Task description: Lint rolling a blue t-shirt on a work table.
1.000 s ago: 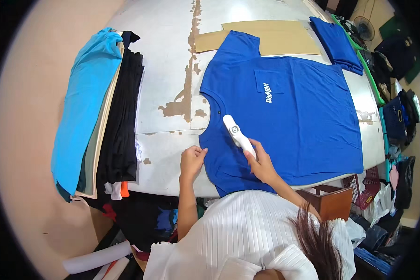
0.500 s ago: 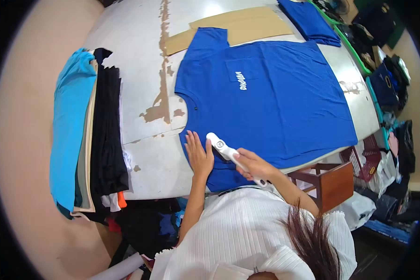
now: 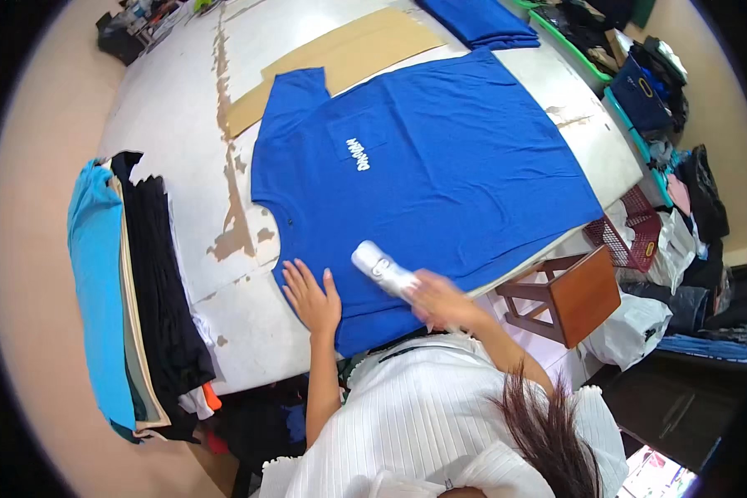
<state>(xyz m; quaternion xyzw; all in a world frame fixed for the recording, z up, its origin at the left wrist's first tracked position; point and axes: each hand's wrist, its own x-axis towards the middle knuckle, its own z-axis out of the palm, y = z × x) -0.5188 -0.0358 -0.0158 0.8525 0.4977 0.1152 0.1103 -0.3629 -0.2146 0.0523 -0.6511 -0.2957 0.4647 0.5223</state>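
Appears to be mid-step in going over the front of a royal-blue short-sleeved T-shirt (image 3: 440, 174) with a white handheld tool (image 3: 380, 264), while steadying the cloth. Presses the left grip (image 3: 313, 300) palm down on the near shoulder beside the collar (image 3: 284, 222), fingers spread wide and holding nothing. Closes the right grip (image 3: 440, 300), slightly blurred, around the handle of the tool, with the broad, rounded head directed left, toward the neck side. Could be a lint remover or a small steamer; too blurred to settle. Cannot tell whether the head touches the fabric or hovers just above. Calls next, judging from this, for flat, taut cloth under the left grip and a light, even stroke clear of the spread fingers. Find the T-shirt front side up across the near part of a worn white table (image 3: 170, 158), collar to the left, hem to the right, one sleeve toward the far side. Note the chest pocket (image 3: 369, 133) with white lettering (image 3: 357, 154), creases across the body and toward the hem, and slight folds around the near sleeve (image 3: 373, 330). Notice tan cardboard (image 3: 357, 48) at the far side, folded blue cloth (image 3: 481, 23) beyond, and a stack of clothes (image 3: 100, 286), light blue outermost, at the left.
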